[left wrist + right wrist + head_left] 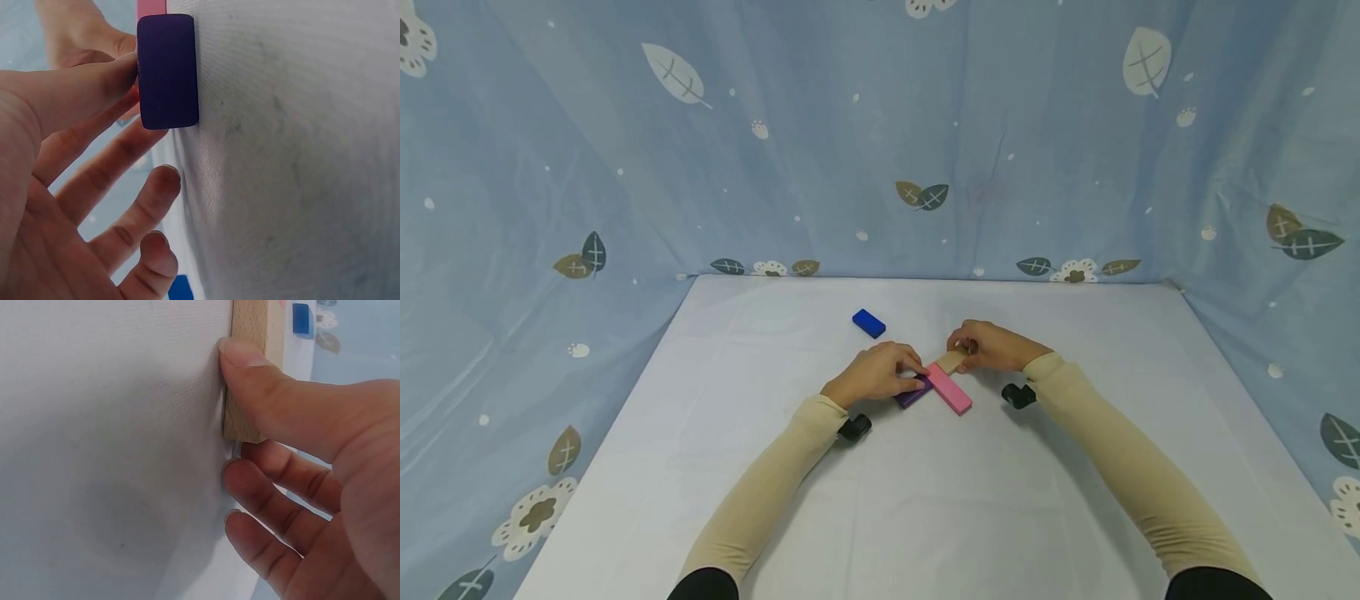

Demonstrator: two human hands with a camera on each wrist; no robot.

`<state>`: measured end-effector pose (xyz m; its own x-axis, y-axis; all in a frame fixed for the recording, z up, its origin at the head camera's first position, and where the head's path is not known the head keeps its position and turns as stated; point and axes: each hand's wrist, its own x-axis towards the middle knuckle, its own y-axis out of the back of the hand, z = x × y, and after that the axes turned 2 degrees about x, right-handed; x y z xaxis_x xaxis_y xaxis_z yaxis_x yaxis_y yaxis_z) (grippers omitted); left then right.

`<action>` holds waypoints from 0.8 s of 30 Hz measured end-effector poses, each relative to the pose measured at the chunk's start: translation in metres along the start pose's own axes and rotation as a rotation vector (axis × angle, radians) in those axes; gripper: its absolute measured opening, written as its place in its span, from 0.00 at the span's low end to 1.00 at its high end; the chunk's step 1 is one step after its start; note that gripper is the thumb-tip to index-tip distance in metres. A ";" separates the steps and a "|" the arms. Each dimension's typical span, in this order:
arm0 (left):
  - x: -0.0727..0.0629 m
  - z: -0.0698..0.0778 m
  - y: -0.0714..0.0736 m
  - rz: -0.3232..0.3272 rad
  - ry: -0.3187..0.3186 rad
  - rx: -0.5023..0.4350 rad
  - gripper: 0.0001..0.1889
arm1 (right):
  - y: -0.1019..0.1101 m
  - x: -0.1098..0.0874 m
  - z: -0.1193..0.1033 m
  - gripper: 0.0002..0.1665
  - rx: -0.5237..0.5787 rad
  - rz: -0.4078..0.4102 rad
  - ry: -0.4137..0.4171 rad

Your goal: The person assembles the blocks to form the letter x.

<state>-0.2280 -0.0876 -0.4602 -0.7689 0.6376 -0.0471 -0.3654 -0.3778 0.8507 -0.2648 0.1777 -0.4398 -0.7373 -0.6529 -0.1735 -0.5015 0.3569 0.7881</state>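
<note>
In the head view, three blocks meet mid-table: a purple block (913, 396), a pink block (951, 390) and a natural wooden block (951, 361). My left hand (874, 372) grips the purple block (167, 72), thumb on one side and fingers on the other, fingertips right at the pink block's end. With thumb and fingers, my right hand (995, 345) pinches the wooden block (249, 325), whose far end is partly hidden behind the fingers. The pink block lies slanted between the other two, its near end sticking out toward me.
A blue block (869, 323) lies apart, farther back and left of the hands. White cloth covers the table (880, 517), and a blue leaf-patterned curtain (850, 150) stands along its back and sides. Black wrist cameras sit under each sleeve cuff.
</note>
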 end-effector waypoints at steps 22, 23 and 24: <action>-0.001 0.000 -0.001 0.007 0.000 0.005 0.13 | -0.001 0.001 -0.002 0.16 -0.010 -0.002 -0.011; -0.001 0.000 -0.001 0.008 0.001 0.003 0.13 | -0.001 0.000 -0.002 0.16 -0.012 -0.001 -0.011; -0.001 0.000 -0.001 0.008 0.001 0.002 0.13 | -0.001 0.000 -0.002 0.17 -0.011 0.000 -0.011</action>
<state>-0.2267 -0.0882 -0.4606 -0.7723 0.6340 -0.0408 -0.3580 -0.3813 0.8524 -0.2637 0.1761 -0.4394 -0.7421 -0.6457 -0.1802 -0.4970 0.3496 0.7942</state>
